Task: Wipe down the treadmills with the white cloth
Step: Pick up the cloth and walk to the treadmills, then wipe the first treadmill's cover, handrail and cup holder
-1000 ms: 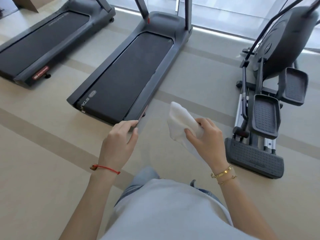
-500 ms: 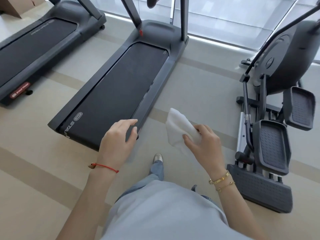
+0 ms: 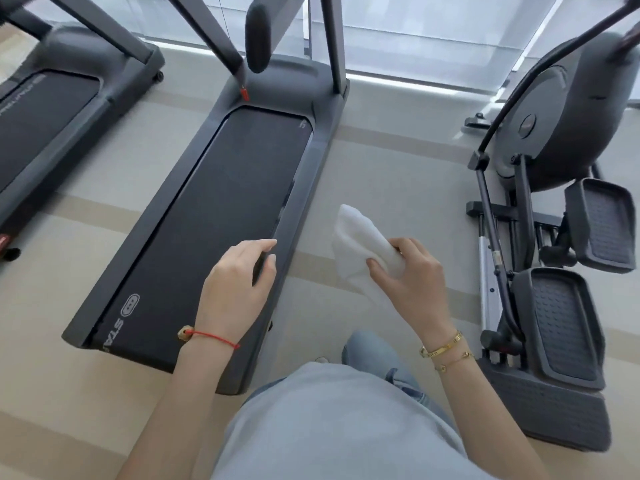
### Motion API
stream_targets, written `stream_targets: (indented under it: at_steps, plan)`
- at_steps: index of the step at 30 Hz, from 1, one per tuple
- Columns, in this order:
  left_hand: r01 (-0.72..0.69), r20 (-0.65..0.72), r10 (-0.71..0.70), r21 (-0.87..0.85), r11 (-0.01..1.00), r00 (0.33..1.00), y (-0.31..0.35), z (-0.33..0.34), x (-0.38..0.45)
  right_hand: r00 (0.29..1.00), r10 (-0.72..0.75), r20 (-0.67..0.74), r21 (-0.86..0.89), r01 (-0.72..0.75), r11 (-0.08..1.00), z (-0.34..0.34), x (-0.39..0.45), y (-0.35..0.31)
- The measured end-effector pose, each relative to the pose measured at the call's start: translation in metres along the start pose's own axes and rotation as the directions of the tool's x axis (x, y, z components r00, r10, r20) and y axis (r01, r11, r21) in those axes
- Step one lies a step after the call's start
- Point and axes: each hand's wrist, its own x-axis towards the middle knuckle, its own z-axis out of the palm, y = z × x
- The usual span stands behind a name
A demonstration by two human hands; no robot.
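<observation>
Between both hands, head view: cloth point(image 3: 360, 247) bunched in right hand point(image 3: 412, 282), fingers curled round it, cloth sticking up past fingertips, in air over floor point(image 3: 398, 168), not touching anything. Left hand point(image 3: 235, 289) empty, fingers loosely bent, hovering over right edge of near treadmill point(image 3: 214, 216). Second treadmill point(image 3: 45, 126) well left of left fingers. Progress, my read: no wiping contact yet, both machines left. Versus earlier frames: near treadmill now closer and larger under left fingers, person stepped in; cloth grip unchanged.
</observation>
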Motion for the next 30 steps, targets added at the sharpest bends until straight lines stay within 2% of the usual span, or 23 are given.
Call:
stream_targets:
  at_steps: [6,13,24,30]
  plan:
    - [0.018,-0.013,-0.018,0.017,1.000,1.000,-0.005,0.015,0.082,0.999,-0.023,0.025,0.014,0.023,1.000,0.021,0.086,0.009]
    - [0.101,-0.142,-0.098,0.014,0.995,0.985,0.002,0.037,0.192,0.988,-0.138,0.073,0.077,0.133,0.988,0.041,0.225,0.024]
    - [0.260,-0.387,-0.234,0.016,0.966,0.892,0.024,0.033,0.352,0.912,-0.400,0.094,0.196,0.377,0.905,0.059,0.462,-0.005]
    - [0.329,-0.469,-0.281,0.020,0.944,0.837,0.018,0.023,0.415,0.855,-0.519,0.001,0.205,0.508,0.837,0.092,0.559,-0.049]
